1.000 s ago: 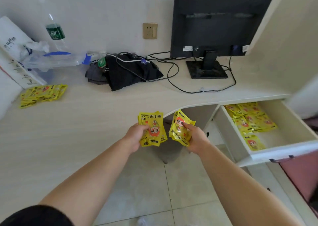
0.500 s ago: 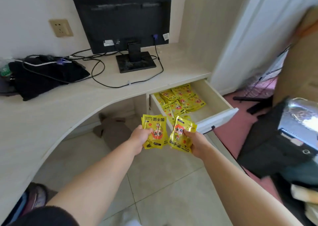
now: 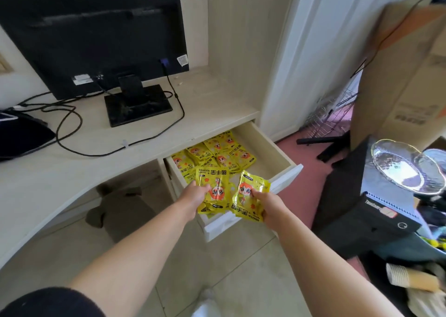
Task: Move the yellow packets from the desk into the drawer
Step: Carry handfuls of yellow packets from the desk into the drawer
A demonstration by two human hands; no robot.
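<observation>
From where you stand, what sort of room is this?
Probably a home study or bedroom corner: a built-in desk with a computer monitor, an open drawer holding yellow packets, and a cardboard box nearby.

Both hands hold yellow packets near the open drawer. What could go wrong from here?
1. The right hand seems to hold its packets over the drawer front; released here, they may drop to the floor.
2. The fanned stack in the left hand might slip apart before landing inside.
</observation>
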